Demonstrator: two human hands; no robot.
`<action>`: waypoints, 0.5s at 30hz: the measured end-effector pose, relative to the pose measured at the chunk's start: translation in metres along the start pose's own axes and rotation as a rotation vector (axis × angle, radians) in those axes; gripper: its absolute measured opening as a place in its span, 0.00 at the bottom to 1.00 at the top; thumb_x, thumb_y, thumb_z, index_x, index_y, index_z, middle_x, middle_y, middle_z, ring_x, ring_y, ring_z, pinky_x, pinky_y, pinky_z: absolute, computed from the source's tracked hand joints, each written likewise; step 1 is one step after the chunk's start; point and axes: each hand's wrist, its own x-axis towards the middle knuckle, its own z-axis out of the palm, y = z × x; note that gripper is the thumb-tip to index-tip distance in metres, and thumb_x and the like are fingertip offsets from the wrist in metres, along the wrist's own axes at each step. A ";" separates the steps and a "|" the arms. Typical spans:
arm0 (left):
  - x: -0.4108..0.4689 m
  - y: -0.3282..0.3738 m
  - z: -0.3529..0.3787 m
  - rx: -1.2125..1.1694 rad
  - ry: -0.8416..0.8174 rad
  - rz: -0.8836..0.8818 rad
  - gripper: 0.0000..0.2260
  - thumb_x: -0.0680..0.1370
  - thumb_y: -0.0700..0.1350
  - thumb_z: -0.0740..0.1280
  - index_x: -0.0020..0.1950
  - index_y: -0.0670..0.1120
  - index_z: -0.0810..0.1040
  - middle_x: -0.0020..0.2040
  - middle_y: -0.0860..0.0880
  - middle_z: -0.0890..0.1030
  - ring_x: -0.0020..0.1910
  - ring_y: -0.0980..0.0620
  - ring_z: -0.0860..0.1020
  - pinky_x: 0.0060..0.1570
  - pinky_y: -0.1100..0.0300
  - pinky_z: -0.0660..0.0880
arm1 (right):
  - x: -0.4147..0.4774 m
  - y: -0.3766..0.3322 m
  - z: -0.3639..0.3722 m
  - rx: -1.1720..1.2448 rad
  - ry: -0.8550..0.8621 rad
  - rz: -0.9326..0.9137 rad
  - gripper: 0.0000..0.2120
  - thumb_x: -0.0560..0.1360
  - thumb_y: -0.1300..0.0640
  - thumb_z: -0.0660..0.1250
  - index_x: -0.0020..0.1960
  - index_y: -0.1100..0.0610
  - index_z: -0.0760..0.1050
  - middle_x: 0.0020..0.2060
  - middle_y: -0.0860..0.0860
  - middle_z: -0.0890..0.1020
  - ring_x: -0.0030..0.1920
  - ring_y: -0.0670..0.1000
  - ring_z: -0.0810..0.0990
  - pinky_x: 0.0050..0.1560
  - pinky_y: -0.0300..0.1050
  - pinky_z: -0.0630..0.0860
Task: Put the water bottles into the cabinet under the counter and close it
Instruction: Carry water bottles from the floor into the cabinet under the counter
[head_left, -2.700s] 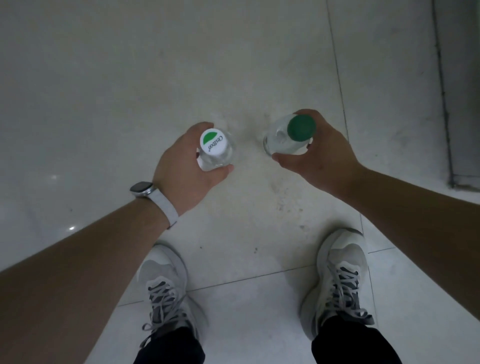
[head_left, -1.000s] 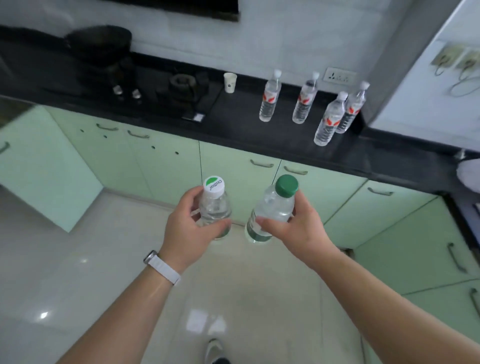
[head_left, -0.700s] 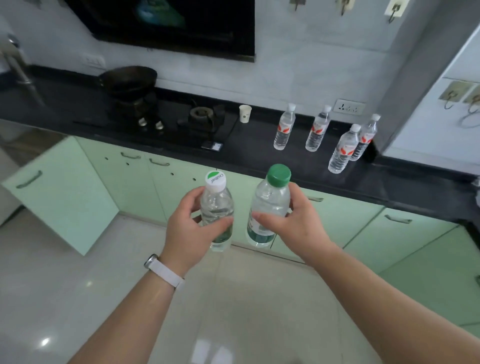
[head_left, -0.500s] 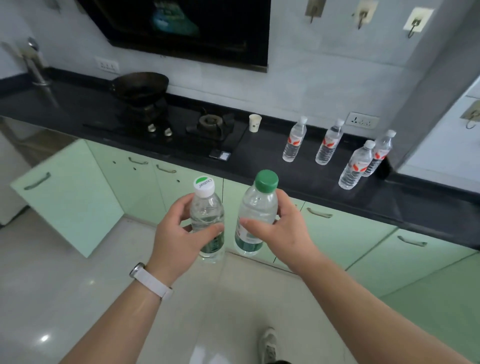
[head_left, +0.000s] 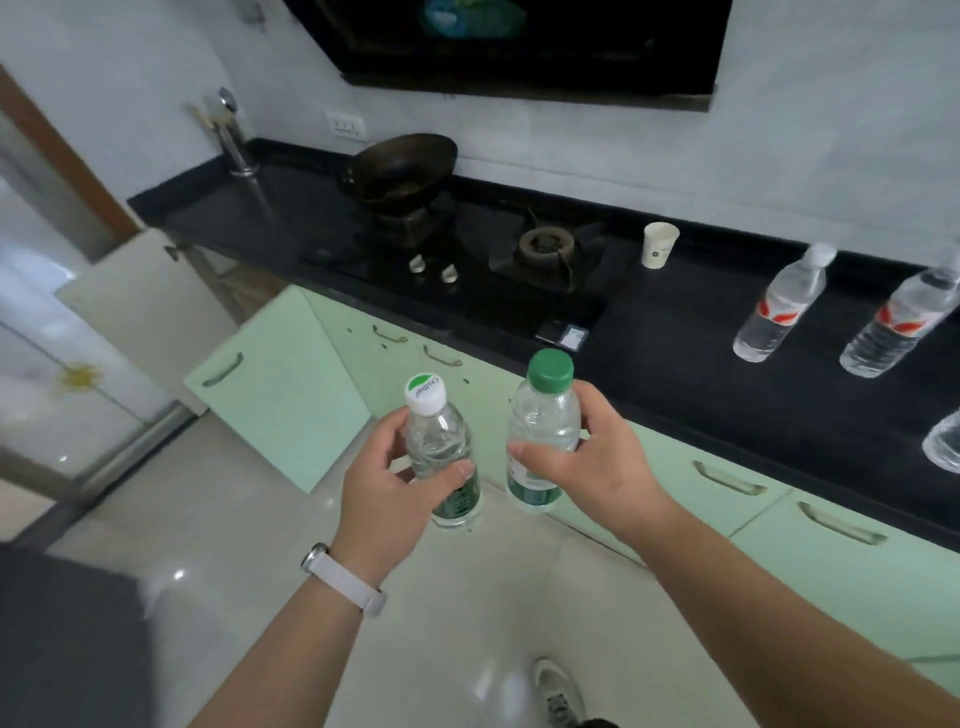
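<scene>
My left hand (head_left: 384, 499) grips a clear water bottle with a white cap (head_left: 439, 441), held upright at chest height. My right hand (head_left: 592, 467) grips a second clear bottle with a green cap (head_left: 545, 415), beside the first. Both hover in front of the pale green cabinets under the black counter (head_left: 675, 374). One cabinet door (head_left: 275, 395) at the left stands swung open; the inside is hidden behind it. More water bottles with red labels stand on the counter at the right: one (head_left: 779, 306), another (head_left: 898, 322), and a third cut off by the edge (head_left: 943, 441).
A gas stove (head_left: 540, 254) with a dark wok (head_left: 400, 166) sits on the counter, a paper cup (head_left: 658, 244) beside it. Closed cabinet doors with handles (head_left: 727, 478) run to the right. A dark object (head_left: 67, 639) fills the lower left. My shoe (head_left: 558, 691) shows on the glossy floor.
The view has swung from the floor up to the counter, then left and closer. Both hands still hold the same bottles side by side.
</scene>
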 end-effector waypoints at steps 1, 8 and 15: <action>0.010 0.001 0.000 0.009 0.017 -0.010 0.28 0.66 0.39 0.82 0.63 0.50 0.78 0.54 0.52 0.84 0.54 0.54 0.81 0.52 0.56 0.81 | 0.015 -0.001 0.001 0.004 -0.027 -0.001 0.22 0.66 0.51 0.80 0.54 0.40 0.74 0.45 0.39 0.81 0.45 0.39 0.80 0.47 0.39 0.77; 0.048 0.006 -0.028 0.010 0.242 -0.049 0.26 0.67 0.37 0.81 0.63 0.49 0.79 0.54 0.53 0.84 0.53 0.58 0.82 0.47 0.63 0.80 | 0.099 -0.014 0.037 -0.005 -0.293 -0.047 0.20 0.65 0.51 0.80 0.52 0.38 0.75 0.44 0.35 0.80 0.46 0.38 0.79 0.50 0.41 0.77; 0.052 0.001 -0.096 0.040 0.459 -0.093 0.25 0.68 0.35 0.79 0.62 0.48 0.79 0.54 0.51 0.84 0.50 0.59 0.82 0.43 0.68 0.78 | 0.139 -0.034 0.118 -0.020 -0.501 -0.103 0.19 0.65 0.50 0.79 0.51 0.39 0.75 0.45 0.39 0.81 0.47 0.42 0.81 0.48 0.41 0.78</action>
